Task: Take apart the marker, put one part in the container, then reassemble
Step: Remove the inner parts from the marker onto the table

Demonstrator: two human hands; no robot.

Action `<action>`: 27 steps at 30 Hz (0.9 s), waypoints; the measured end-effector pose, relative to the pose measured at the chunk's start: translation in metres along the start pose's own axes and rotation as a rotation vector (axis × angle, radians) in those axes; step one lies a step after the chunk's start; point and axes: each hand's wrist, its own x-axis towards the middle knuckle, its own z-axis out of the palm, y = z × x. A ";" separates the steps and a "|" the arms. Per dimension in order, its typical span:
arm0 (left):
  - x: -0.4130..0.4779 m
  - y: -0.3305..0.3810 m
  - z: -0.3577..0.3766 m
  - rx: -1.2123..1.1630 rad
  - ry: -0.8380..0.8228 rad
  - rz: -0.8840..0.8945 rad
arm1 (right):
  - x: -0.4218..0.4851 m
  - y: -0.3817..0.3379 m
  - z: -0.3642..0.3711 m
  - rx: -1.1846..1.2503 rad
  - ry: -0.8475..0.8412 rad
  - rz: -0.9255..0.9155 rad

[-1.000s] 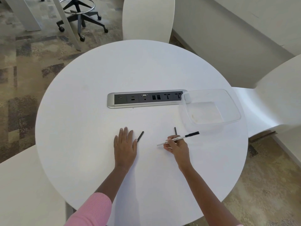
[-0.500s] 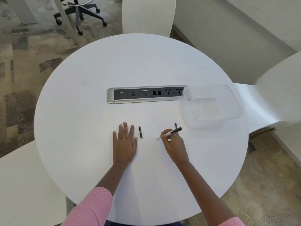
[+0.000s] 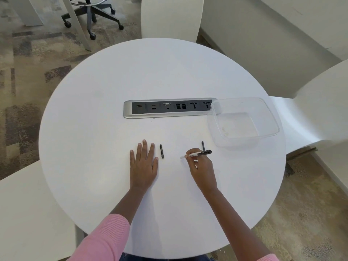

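My right hand (image 3: 202,166) pinches the white marker body (image 3: 197,153), which lies nearly level just above the table with its black end pointing right. A short black marker part (image 3: 162,151) lies on the table just right of my left hand (image 3: 144,163), which rests flat with its fingers spread and touches nothing else. A second thin black part (image 3: 203,146) lies just behind the marker body. The clear plastic container (image 3: 244,123) sits to the right, with no marker part inside it.
A round white table (image 3: 113,91) holds everything. A silver and black power strip panel (image 3: 169,108) is set into its middle, touching the container's left corner. White chairs stand around the table, and an office chair base sits on the carpet at the far left.
My right hand drew the marker body back toward me and to the left, turning it more level. The short black part by my left hand swung from slanted to upright.
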 end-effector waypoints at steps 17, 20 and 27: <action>0.002 0.053 -0.031 -1.343 -0.010 -0.309 | -0.004 -0.015 -0.015 1.065 0.049 0.518; 0.009 0.069 -0.038 -1.899 -0.297 -0.521 | -0.003 -0.027 -0.011 0.775 0.038 0.315; 0.013 0.073 -0.037 -2.148 -0.421 -0.644 | -0.010 -0.044 -0.012 0.287 0.141 -0.182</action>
